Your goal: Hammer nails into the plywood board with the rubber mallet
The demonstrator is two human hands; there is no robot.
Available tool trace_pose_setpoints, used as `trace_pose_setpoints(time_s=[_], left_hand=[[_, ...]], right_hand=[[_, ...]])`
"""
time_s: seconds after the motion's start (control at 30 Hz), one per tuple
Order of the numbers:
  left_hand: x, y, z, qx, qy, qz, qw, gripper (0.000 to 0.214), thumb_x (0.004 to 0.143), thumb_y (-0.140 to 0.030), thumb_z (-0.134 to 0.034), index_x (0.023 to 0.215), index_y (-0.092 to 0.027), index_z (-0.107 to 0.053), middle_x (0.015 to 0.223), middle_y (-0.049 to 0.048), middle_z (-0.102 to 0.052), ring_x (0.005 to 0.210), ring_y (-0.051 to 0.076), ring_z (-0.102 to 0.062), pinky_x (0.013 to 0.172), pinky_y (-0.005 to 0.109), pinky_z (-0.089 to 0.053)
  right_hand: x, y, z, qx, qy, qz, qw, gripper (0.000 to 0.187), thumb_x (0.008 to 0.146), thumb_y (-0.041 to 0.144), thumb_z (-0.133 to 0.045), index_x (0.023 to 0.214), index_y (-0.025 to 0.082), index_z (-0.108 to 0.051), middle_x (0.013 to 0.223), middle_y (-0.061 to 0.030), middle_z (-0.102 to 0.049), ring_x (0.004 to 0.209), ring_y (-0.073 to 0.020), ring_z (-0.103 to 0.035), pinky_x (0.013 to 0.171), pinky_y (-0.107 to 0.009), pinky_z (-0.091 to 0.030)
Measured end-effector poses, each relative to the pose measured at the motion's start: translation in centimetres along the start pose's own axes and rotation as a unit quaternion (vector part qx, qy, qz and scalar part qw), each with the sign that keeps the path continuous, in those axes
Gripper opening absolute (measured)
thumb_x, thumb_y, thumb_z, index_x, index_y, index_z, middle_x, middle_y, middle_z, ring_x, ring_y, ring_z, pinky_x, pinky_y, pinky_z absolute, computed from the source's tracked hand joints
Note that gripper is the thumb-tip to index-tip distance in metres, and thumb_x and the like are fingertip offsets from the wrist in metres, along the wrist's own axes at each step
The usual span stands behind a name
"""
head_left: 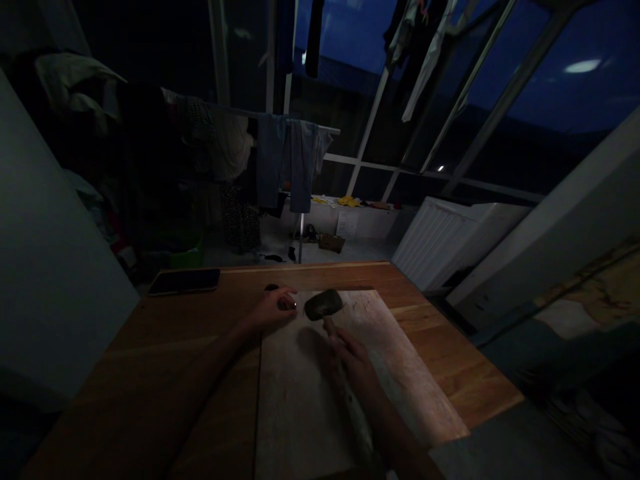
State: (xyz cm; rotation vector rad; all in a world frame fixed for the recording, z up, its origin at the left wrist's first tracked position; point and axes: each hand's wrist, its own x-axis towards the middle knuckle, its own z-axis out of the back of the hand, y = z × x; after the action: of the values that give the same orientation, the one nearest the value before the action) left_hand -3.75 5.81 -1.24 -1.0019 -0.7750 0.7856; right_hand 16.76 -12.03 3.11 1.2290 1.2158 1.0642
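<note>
My right hand [354, 355] is wrapped round the handle of a mallet [324, 305] with a dark, blocky head. That head hangs over the far part of a pale wooden board [300, 387], casting a shadow on it. Just left of the mallet head, my left hand [277, 309] is closed in a pinch at the board's far left corner. A small bright glint shows at its fingertips, but what they hold is too dark to make out. Thin upright nails [356, 305] appear to stand in the board right of the mallet head.
The board lies on a wooden table [210, 373]. A dark phone or tablet [185, 282] rests at the table's far left, and a small dark round object [271, 287] sits behind my left hand. Beyond stand a clothes rack [325, 130] and a white ribbed panel [433, 233]. The room is dim.
</note>
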Motion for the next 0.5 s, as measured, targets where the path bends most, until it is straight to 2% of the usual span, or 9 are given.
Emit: trace_pose_setpoints(time_s=[0.07,0.2,0.33,0.4,0.5], left_hand=[[-0.2,-0.1,-0.1,0.01,-0.006,0.001,1.0,0.051,0.067,-0.031,-0.083,0.113,-0.017,-0.067,0.086,0.0036,-0.074,0.077,0.018,-0.069,0.073,0.028,-0.054],[-0.6,-0.7,-0.4,0.065,-0.032,-0.025,0.997,0.048,0.069,-0.038,-0.083,0.11,-0.018,-0.068,0.085,0.0027,-0.074,0.078,0.018,-0.068,0.076,0.029,-0.053],[-1.0,-1.4,-0.6,0.1,-0.063,-0.038,0.992,0.042,0.078,-0.043,-0.074,0.111,-0.017,-0.066,0.086,0.0038,-0.074,0.078,0.018,-0.068,0.077,0.03,-0.054],[-1.4,-1.7,-0.5,0.117,-0.094,-0.031,0.988,0.036,0.084,-0.043,-0.067,0.109,-0.017,-0.066,0.092,0.0068,-0.074,0.083,0.02,-0.068,0.08,0.032,-0.055],[-2.8,-2.1,0.0,0.173,-0.13,-0.045,0.975,0.03,0.09,-0.039,-0.058,0.108,-0.017,-0.067,0.11,0.0112,-0.071,0.104,0.024,-0.067,0.096,0.039,-0.054]], right_hand=[[-1.9,-1.1,0.7,0.111,-0.053,-0.043,0.991,0.056,0.074,0.069,-0.076,0.099,0.02,-0.067,0.055,0.0075,-0.054,0.033,-0.0088,-0.04,0.033,-0.022,-0.031],[-4.2,-2.0,2.1,0.204,-0.114,-0.065,0.97,0.049,0.079,0.069,-0.071,0.079,0.021,-0.062,0.052,0.0056,-0.052,0.039,-0.0112,-0.047,0.038,-0.023,-0.041],[-3.8,-1.7,3.2,0.141,-0.147,-0.025,0.979,0.048,0.086,0.071,-0.06,0.087,0.023,-0.066,0.068,-0.0029,-0.067,0.059,-0.0211,-0.067,0.056,-0.035,-0.059],[-3.7,-1.8,3.7,0.075,-0.12,-0.003,0.99,0.049,0.089,0.071,-0.054,0.095,0.025,-0.07,0.084,-0.0073,-0.074,0.076,-0.0269,-0.073,0.068,-0.043,-0.063],[-4.3,-2.1,4.7,0.02,-0.067,0.008,0.998,0.043,0.082,0.065,-0.068,0.103,0.028,-0.073,0.105,-0.0099,-0.077,0.094,-0.0312,-0.075,0.078,-0.047,-0.063]])
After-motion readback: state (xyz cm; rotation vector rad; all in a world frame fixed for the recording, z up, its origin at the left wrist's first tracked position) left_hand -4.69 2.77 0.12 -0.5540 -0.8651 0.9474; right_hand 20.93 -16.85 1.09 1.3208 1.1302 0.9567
